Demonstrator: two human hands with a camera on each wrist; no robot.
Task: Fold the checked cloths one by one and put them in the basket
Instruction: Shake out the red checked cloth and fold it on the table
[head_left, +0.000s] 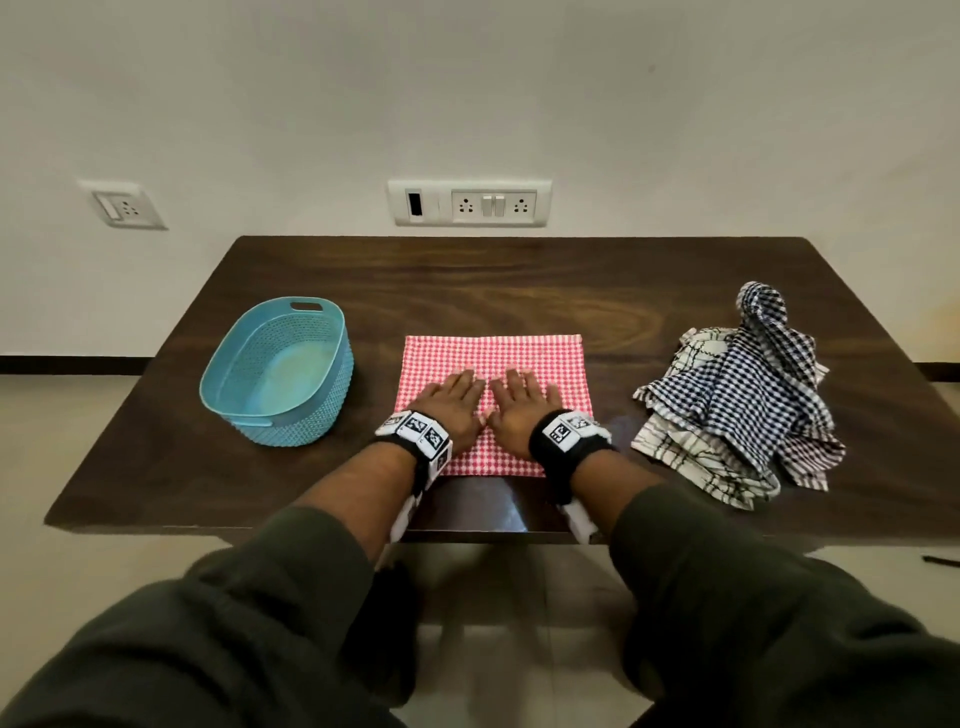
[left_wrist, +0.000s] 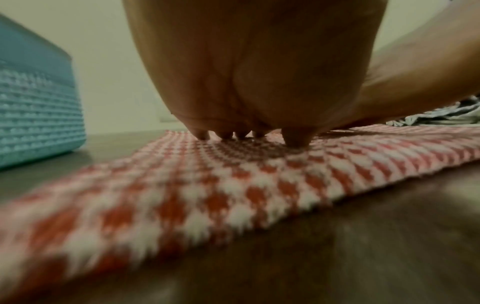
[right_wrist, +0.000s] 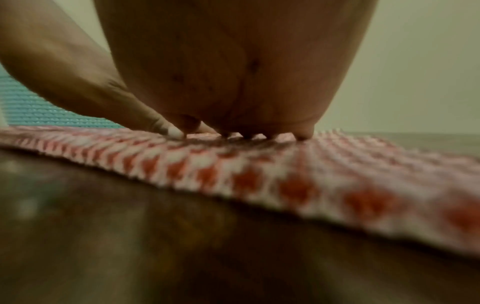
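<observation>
Flat, left hand (head_left: 451, 404), right hand (head_left: 523, 402) press red cloth (head_left: 540, 353)

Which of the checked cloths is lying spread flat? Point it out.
The red-and-white checked cloth in the middle of the table, under both hands. The dark blue checked cloth and the others sit crumpled in a heap to its right.

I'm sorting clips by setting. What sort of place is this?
Probably a room in a home or small office: a dark wooden table against a plain wall, wall sockets above it, tiled floor below.
</observation>
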